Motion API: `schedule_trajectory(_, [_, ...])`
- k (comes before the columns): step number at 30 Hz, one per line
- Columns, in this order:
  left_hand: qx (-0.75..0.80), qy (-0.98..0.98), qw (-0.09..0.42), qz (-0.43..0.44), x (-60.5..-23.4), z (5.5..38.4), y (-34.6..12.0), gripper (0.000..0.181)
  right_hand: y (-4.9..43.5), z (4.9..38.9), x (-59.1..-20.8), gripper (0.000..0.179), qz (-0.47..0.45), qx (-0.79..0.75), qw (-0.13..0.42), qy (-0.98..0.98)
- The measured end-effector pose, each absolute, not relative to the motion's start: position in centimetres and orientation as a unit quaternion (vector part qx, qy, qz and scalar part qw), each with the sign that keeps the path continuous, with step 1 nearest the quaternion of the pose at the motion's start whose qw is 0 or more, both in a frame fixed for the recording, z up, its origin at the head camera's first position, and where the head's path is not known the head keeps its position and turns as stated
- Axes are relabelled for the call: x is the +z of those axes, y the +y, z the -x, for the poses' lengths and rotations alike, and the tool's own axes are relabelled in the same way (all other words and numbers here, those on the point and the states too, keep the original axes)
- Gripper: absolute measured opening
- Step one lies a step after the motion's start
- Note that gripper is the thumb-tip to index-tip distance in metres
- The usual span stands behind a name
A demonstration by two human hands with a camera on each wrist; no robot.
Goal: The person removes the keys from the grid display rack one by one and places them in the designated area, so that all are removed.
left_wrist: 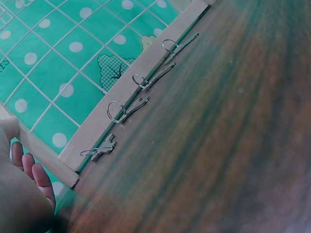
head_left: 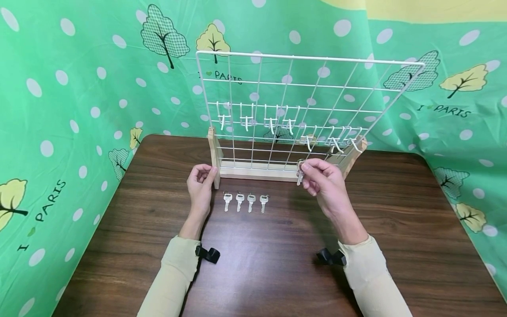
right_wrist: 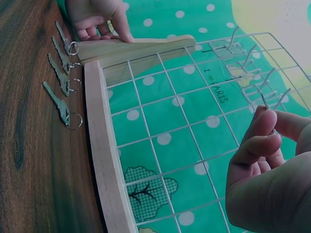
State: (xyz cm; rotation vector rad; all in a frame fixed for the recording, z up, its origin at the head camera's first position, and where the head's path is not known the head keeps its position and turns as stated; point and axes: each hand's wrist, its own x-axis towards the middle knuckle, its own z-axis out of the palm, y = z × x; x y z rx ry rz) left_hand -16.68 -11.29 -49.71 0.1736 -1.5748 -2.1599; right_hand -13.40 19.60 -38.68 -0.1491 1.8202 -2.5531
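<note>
Right fingers (head_left: 316, 172) pinch key (head_left: 300, 175); blade (head_left: 299, 180) apparently head-view only.

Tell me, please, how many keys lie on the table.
4: the leftmost key, second key, third key and rightmost key lie in a row on the table, in front of the rack.

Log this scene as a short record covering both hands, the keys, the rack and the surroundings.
left hand: touching the rack's left support
right hand: pinching one key in front of the rack
loose keys: four, in a row on the table
hooks: on the rack, four higher at left, others lower at right
backdrop: green, dotted
</note>
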Motion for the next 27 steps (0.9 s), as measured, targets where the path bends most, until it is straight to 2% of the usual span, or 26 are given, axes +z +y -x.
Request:
schedule_trajectory(9, [-0.786,-0.57,0.232,-0.063,-49.98,16.84,-11.32,0.021,19.56,13.56,-38.8,0.032,0.023,-0.813,0.031,0.581])
schedule_trajectory(27, [-0.788,-0.568,0.23,-0.061,-49.87,16.83,-11.29,0.02,19.13,14.06,-39.74,0.041,0.006,-0.805,0.07,0.589])
